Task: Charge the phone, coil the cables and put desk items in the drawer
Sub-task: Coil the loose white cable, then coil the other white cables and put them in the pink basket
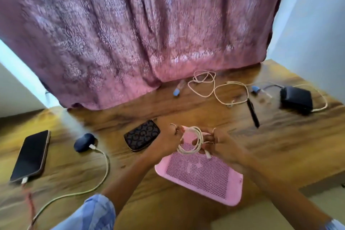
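Both hands hold a coiled white cable (192, 142) above a pink mesh pouch (201, 175) near the desk's front. My left hand (166, 140) grips the coil's left side; my right hand (222, 144) pinches its right side, with a plug end hanging below. A black phone (31, 157) lies at the far left with a cable plugged into its near end. A dark blue earbuds case (84, 142) has a pale green cable (104, 173) plugged in. Loose beige cables (209, 86) lie tangled at the back.
A patterned dark wallet (142, 137) lies just left of my hands. A black pen (253, 114), two blue-capped items (176, 92) (255, 89) and a black charger block (296, 99) lie at the back right. A pink curtain (140, 30) hangs onto the wooden desk (280, 145).
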A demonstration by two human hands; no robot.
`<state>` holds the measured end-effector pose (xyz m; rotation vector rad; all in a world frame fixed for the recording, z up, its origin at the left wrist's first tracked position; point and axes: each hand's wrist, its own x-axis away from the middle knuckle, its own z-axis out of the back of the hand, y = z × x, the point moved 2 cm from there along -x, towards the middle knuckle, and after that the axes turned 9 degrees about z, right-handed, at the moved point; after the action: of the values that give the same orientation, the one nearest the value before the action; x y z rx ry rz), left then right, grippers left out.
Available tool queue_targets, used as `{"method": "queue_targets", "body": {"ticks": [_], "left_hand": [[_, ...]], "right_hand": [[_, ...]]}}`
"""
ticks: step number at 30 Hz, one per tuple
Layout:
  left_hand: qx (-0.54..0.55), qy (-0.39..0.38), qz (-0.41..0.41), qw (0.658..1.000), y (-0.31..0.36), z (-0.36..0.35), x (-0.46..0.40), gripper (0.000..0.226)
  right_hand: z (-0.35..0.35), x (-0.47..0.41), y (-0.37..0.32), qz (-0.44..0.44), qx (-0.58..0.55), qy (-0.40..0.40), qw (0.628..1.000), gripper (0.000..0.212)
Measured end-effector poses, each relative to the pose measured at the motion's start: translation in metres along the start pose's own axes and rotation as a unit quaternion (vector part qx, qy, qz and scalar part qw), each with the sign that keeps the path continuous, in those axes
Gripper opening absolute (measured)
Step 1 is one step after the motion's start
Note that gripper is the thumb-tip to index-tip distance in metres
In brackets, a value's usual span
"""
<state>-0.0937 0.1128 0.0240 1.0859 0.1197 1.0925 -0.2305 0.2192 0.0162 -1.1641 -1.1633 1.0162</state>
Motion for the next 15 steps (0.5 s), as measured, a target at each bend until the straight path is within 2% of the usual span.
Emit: {"method": "queue_targets", "body": {"ticks": [3, 7, 11, 15], "left_hand": [[-0.106, -0.055, 0.017, 0.993, -0.018, -0.009, -0.002, 0.017], [-0.28, -0.084, 0.003, 0.956, -0.023, -0.016, -0.002, 0.04], [-0.363, -0.07, -0.048, 0.928, -0.025, -0.028, -0.005, 0.039], [-0.399, -0.054, -0.082, 0.912, -0.033, -0.031, -0.008, 0.037]], "right_hand": [[-0.004, 0.004, 0.03, -0.075, -0.008, 0.064, 0.995, 0.037], [-0.015, 0.008, 0.048, -0.121, 0.035, 0.11, 0.986, 0.025], [-0.023, 0.005, 0.05, -0.12, 0.107, 0.151, 0.975, 0.025], [-0.03, 0.006, 0.039, -0.098, 0.207, 0.169, 0.959, 0.02]]}}
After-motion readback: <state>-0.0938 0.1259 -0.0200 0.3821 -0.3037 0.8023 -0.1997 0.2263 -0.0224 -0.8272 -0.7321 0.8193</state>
